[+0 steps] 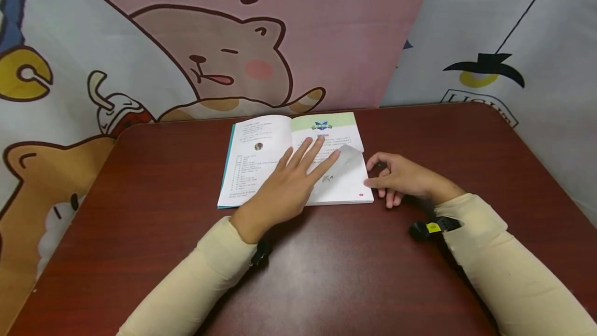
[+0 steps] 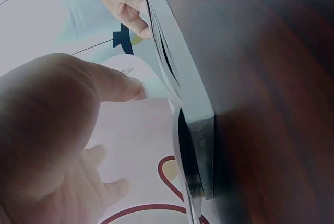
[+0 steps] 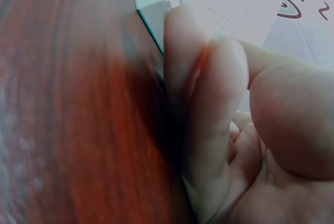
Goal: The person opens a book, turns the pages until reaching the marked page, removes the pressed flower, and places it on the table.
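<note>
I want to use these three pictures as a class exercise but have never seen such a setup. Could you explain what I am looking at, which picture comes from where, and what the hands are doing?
No machine here: a person in cream sleeves works with bare hands. The wide picture comes from a camera on the head, looking down at a dark red table. The two blurry close-ups come from small cameras strapped to each wrist.

An open book lies on the table. The left hand rests flat on its pages, fingers straight, with a lifted page at its fingertips. The right hand sits at the book's right edge, fingers curled, their tips touching that edge. Whether it actually pinches the pages is not clear. A cartoon-printed cloth hangs behind.
</note>
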Motion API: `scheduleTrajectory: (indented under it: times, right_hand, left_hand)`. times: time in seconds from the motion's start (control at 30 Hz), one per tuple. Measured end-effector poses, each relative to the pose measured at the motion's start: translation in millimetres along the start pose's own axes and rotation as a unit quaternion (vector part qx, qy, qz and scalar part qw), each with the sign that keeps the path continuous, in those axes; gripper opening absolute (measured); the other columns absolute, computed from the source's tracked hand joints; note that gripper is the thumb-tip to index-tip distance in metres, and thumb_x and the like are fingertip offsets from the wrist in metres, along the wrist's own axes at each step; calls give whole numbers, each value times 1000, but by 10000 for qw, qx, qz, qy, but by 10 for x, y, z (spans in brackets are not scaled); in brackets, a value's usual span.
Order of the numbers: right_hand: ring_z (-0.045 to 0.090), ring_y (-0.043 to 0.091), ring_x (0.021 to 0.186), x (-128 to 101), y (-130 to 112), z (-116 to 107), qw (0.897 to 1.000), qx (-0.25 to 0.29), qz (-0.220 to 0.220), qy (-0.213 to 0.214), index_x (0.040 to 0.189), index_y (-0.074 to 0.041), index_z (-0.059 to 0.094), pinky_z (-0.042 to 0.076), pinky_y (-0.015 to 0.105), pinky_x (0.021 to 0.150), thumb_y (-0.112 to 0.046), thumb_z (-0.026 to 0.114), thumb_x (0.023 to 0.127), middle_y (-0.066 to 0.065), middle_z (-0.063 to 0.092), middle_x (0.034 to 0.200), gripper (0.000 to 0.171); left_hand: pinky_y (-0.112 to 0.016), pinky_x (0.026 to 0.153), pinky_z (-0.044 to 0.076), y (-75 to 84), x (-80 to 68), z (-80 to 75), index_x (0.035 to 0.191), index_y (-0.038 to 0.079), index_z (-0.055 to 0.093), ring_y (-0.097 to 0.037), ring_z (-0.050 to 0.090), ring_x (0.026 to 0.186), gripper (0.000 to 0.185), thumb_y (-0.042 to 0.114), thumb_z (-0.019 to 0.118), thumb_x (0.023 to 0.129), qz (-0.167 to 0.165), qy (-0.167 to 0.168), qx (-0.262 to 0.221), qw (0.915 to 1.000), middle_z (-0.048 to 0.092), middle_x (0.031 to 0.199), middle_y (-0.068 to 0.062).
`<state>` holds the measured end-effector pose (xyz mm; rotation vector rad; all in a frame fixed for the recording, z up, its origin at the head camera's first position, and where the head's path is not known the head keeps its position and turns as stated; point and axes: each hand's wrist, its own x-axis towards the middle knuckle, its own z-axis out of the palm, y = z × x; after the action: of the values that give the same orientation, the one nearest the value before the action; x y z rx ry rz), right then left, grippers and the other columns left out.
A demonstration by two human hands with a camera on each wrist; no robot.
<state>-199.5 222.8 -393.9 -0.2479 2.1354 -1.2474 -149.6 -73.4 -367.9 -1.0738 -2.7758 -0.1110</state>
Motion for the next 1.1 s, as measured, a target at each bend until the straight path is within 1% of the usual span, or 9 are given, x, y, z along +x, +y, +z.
scheduleTrajectory:
  times: [0.1, 0.2, 0.3, 0.4, 0.57, 0.67, 0.77, 0.93, 1.1]
  right_hand:
    - [65, 20, 45, 0, 9, -5, 10000, -26, -1, -1, 126, -3, 40, 54, 35, 43, -24, 72, 92, 10, 61, 67, 51]
    - [65, 21, 45, -1, 12, -11, 10000, -14, -27, -10, 126, -3, 40, 54, 35, 43, -24, 72, 93, 10, 61, 67, 51]
    - [65, 21, 46, -3, 19, -14, 10000, 13, -29, -23, 126, -3, 40, 54, 36, 43, -24, 72, 93, 10, 62, 67, 51]
    - [65, 21, 46, 4, 29, -12, 10000, 10, -6, -15, 126, -3, 40, 54, 36, 43, -24, 72, 92, 11, 62, 67, 51]
    - [64, 21, 46, 16, 32, -5, 10000, 4, -30, -8, 125, -3, 41, 54, 36, 43, -24, 72, 92, 11, 62, 68, 50]
    - [65, 21, 46, 20, 32, -4, 10000, 1, -34, -11, 125, -3, 41, 54, 36, 43, -25, 72, 93, 11, 62, 68, 50]
    - [65, 21, 46, 20, 27, -6, 10000, -16, -42, -11, 126, -3, 41, 54, 36, 43, -25, 72, 93, 11, 62, 68, 51]
    - [64, 20, 46, 11, 24, -2, 10000, 7, -21, -9, 125, -3, 41, 54, 35, 43, -24, 73, 92, 11, 61, 68, 50]
    - [64, 20, 45, 3, 22, 3, 10000, 20, -33, -15, 124, -3, 41, 53, 34, 43, -23, 73, 92, 11, 61, 68, 50]
  left_hand:
    - [-58, 124, 13, -6, -2, -5, 160, 32, 23, -31, -1, 157, 80, 2, 52, 92, 51, 52, 119, 9999, -5, 170, -7]
    - [-58, 124, 5, -9, 2, -19, 155, 33, 38, -30, -8, 157, 74, 2, 55, 90, 112, 53, 224, 9997, -5, 170, -4]
    - [-57, 124, 2, -12, 12, -32, 149, 31, 49, -29, -7, 157, 69, 2, 57, 87, 200, 57, 326, 9993, 3, 170, -2]
    - [-55, 125, 0, -18, 17, -32, 146, 29, 53, -29, -2, 158, 62, 5, 57, 89, 190, 169, 530, 9983, 11, 170, -3]
    - [-54, 125, 3, -33, 9, -12, 144, 22, 55, -30, 6, 157, 54, 14, 59, 91, 50, 429, 784, 9960, 19, 168, -6]
    - [-53, 126, 4, -35, 7, -5, 147, 18, 50, -29, 8, 157, 57, 23, 64, 92, 31, 381, 876, 9954, 20, 168, -7]
    - [-50, 126, 4, -36, 3, -9, 151, 15, 45, -28, 11, 157, 64, 28, 67, 92, 50, 291, 869, 9958, 23, 167, -7]
    - [-51, 126, 3, -25, -7, -11, 153, 13, 41, -26, 17, 156, 62, 17, 58, 94, 111, 248, 828, 9962, 32, 164, -4]
    - [-51, 126, 2, -19, -9, -3, 153, 14, 42, -26, 17, 156, 61, 13, 55, 93, 129, 201, 769, 9968, 32, 164, -3]
